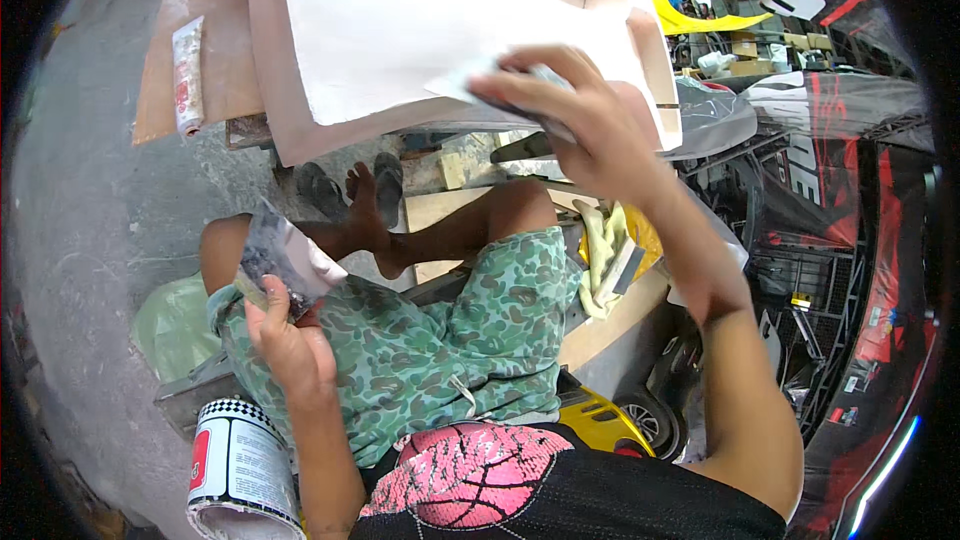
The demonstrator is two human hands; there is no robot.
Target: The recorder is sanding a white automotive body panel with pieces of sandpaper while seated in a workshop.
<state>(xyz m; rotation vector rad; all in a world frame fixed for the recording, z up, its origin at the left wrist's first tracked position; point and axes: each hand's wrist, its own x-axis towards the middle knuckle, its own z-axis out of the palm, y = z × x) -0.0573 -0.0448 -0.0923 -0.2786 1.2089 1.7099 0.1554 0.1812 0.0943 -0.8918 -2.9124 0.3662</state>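
Observation:
A flat mixing plate (268,252), dark and smeared, carries a lump of pale pinkish putty (318,265). My left hand (290,345) grips the plate by its lower edge, thumb on top, above my left thigh. Over the right part of a large panel (420,25), coated white with a pinkish border, my right hand (605,130) is closed on a flat putty spreader (505,103). Motion blurs the spreader, which has a pale edge and a dark side. Whether its edge touches the panel I cannot tell.
A white tube (187,75) lies on brown sheet at the panel's left. An open can (245,465) with a checkered rim stands lower left. Yellow cloth (603,250) and a wooden board (620,325) are right of my knee. Sandals (322,190) lie under the panel.

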